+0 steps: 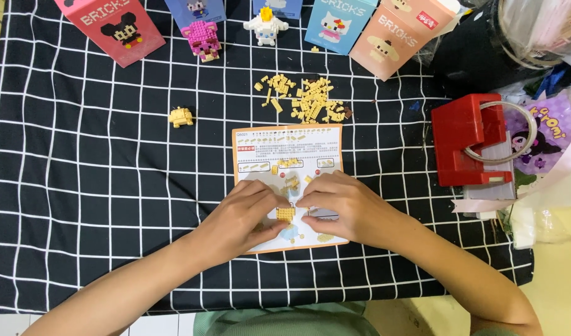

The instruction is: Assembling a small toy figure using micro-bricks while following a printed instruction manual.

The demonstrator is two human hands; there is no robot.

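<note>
Between the two hands, low on the instruction sheet (290, 149), sits a small yellow brick piece (285, 213). The left hand (242, 214) pinches it from the left, fingertips closed on its edge, and the right hand (341, 208) presses in from the right, fingers curled and closed against the same piece. Both hands rest on the lower half of the sheet, which has an orange border and lies flat on a black cloth with a white grid (111, 186).

Just above the sheet lies a loose pile of yellow and brown bricks (307, 99). To the left of it, well apart, stands a small yellow built part (181, 116). Along the far edge of the cloth stand tall boxes: a pink box (111, 28), a light blue box (338, 25) and a peach box (394, 34). Between them stand a pink brick figure (203, 38) and a white brick figure (265, 26).

Right of the sheet sits a red tape dispenser (469, 140) with a clear roll, and beside it a purple plastic bag (550, 134).
</note>
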